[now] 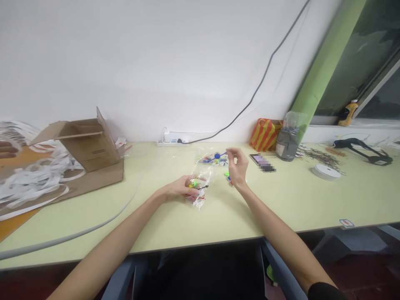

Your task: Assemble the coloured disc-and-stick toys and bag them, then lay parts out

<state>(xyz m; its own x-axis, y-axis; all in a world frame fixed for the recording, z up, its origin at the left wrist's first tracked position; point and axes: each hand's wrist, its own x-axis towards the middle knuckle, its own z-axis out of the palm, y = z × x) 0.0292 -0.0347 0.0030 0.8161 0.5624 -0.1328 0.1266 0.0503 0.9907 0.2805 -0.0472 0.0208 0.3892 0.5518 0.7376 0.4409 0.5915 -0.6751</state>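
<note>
My left hand (181,187) grips a transparent plastic bag (198,192) holding small green, red and yellow parts, and its fingers hide part of the bag. My right hand (237,167) is raised just above the pale green tabletop (281,200), its fingers curved and apart, with nothing visible in them. Beyond it lies a loose group of small coloured plastic parts (212,158), with a blue piece (217,156) among them under thin plastic. A few green and blue bits (228,178) sit partly hidden below my right hand.
A cardboard box (92,143) and white paper strips (31,181) lie at left, where another person's hand (8,150) shows. A blurred phone (262,162), striped bag (265,135), grey package (287,141), white tape roll (325,171) and power strip (171,139) stand further along.
</note>
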